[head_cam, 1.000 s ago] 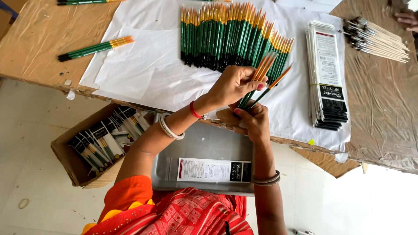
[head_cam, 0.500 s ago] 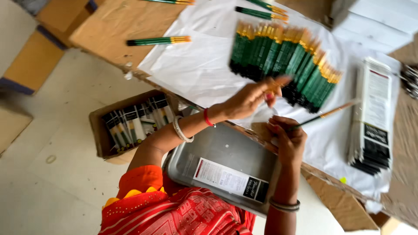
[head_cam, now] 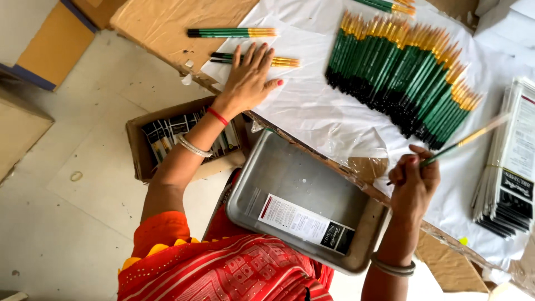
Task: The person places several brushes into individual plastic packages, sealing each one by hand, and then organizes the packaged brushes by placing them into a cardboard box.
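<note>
1. Nearest — metal tray (head_cam: 290, 178) on the lap, flat printed packet (head_cam: 305, 224) inside.
2. Right hand (head_cam: 415, 181) closed around one green brush (head_cam: 454, 146), long axis slanting up-right over white paper (head_cam: 323, 111).
3. Left hand (head_cam: 249, 81) spread flat, empty, fingertips at a brush pair (head_cam: 278, 60) lying crosswise.
4. Farthest — fanned brush row (head_cam: 407, 72).

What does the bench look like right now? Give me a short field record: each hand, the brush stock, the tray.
left hand: flat on the white paper, fingers on a small bunch of brushes
right hand: pinching one green-handled brush, tip pointing up-right
brush row: many green brushes laid side by side on the paper
metal tray: on the lap, holds one printed card
cardboard box: on the floor, packed brush sets
stacked packets: right edge
</note>
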